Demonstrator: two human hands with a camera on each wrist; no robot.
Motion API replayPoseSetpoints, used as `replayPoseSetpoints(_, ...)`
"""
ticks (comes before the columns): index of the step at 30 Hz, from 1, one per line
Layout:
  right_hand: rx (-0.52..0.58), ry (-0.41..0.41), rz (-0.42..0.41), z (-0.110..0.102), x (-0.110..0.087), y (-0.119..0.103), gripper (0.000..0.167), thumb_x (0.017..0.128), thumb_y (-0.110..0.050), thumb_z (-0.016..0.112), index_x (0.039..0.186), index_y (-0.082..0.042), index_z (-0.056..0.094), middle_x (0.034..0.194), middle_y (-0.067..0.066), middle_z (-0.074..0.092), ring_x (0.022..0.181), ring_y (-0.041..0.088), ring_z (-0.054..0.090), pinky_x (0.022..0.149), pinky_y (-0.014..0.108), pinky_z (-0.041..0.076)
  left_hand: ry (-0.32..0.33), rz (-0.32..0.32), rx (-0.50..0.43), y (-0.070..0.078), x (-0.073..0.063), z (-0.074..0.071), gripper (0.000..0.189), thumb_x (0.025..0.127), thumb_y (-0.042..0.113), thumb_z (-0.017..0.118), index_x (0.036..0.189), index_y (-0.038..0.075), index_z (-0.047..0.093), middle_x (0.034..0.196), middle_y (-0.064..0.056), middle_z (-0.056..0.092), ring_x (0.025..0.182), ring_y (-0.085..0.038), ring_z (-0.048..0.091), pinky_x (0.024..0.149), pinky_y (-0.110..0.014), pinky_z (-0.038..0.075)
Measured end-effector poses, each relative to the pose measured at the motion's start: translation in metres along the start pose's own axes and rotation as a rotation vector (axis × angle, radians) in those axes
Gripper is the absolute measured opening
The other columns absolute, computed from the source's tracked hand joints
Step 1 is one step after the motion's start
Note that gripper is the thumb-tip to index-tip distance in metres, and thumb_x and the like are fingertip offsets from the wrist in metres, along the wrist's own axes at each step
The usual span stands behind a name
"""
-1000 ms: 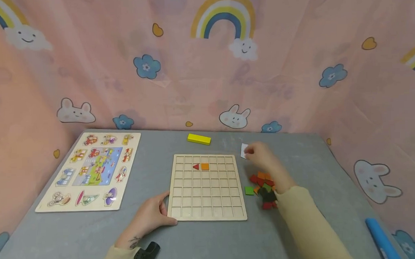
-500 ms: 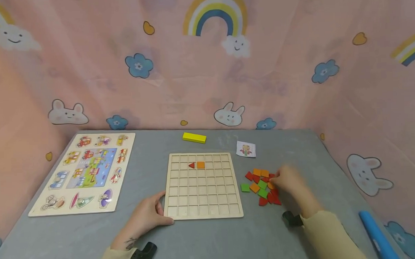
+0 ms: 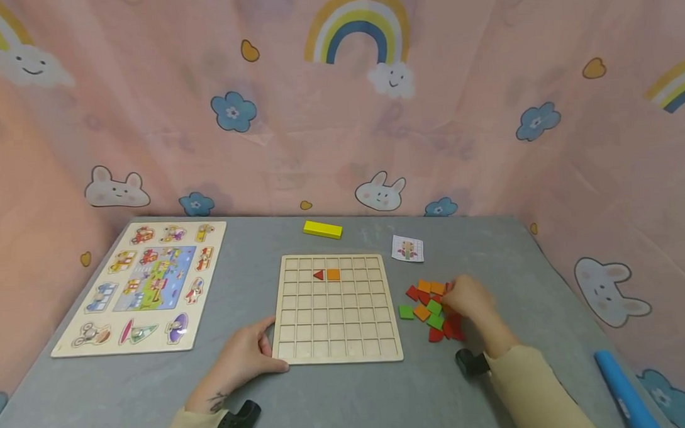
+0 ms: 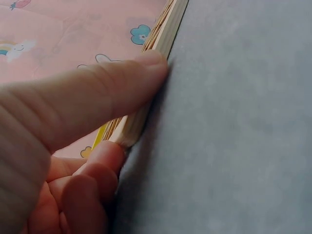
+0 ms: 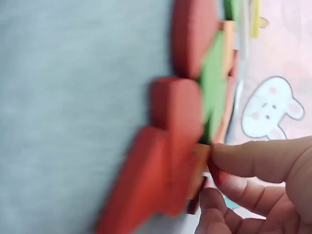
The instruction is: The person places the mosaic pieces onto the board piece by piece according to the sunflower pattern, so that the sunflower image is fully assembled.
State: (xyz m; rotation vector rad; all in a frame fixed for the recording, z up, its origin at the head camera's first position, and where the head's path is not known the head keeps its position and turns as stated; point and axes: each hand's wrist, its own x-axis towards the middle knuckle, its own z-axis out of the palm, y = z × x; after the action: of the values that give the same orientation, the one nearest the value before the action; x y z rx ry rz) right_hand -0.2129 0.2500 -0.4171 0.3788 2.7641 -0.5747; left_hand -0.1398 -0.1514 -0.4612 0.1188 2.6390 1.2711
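Steadying the grid board (image 3: pixel 336 308) at its near-left corner with your left hand (image 3: pixel 242 359), your right hand's (image 3: pixel 464 298) fingers pinch an orange tile (image 5: pixel 201 165) in the pile (image 3: pixel 431 310) toward the desk's right edge; only two cells are filled.

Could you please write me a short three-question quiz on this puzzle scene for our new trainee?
1. True or false: the grid board holds exactly two pieces, a red triangle and an orange square.
2. Which part of the grid board does the left hand hold? A) far right corner B) near left corner C) its middle
3. Fill in: the right hand reaches into the pile of loose tiles, whose colours are red, orange and ____.

Key:
1. True.
2. B; the left wrist view shows the thumb along the board's edge.
3. Green.
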Motion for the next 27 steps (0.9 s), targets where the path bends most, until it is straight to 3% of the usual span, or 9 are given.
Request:
replayPoseSetpoints(5,0.211,-0.036,-0.056,-0.007,0.000,-0.019,0.018,0.083,-0.018,0.058,0.072,-0.004,0.055,0.062,0.001,0.045,0.057,0.017,0.044,0.050,0.028,0.036,0.003,-0.001,0.004,0.000,0.000,0.000,0.093,0.053,0.016,0.088,0.134,0.001,0.046,0.057,0.000,0.051,0.049,-0.012,0.045,0.044,-0.024,0.033)
replayPoseSetpoints(14,0.406,-0.131,-0.280,0.012,0.010,-0.097,0.017,0.086,-0.008,0.058,0.091,0.005,0.067,0.059,0.003,0.051,0.049,0.013,0.042,0.051,0.027,0.039,0.001,0.009,0.004,0.000,0.000,0.000,0.091,0.053,0.016,0.088,0.133,0.001,0.046,0.057,0.000,0.051,0.049,-0.012,0.046,0.045,-0.025,0.034)
replayPoseSetpoints(18,0.418,-0.181,-0.294,0.030,0.018,-0.125,0.016,0.086,-0.004,0.057,0.095,0.005,0.067,0.063,0.007,0.056,0.051,0.013,0.047,0.053,0.027,0.043,-0.001,0.018,-0.006,0.000,0.000,0.000,0.092,0.053,0.016,0.087,0.134,0.002,0.046,0.057,0.000,0.051,0.049,-0.012,0.046,0.044,-0.025,0.034)
replayPoseSetpoints(27,0.299,-0.137,-0.304,0.051,0.032,-0.152,0.011,0.083,-0.006,0.061,0.085,0.001,0.069,0.069,0.005,0.058,0.055,0.013,0.049,0.052,0.023,0.041,0.002,0.024,0.001,-0.003,0.000,0.000,0.094,0.053,0.018,0.088,0.134,0.000,0.045,0.056,0.001,0.051,0.048,-0.011,0.045,0.044,-0.025,0.034)
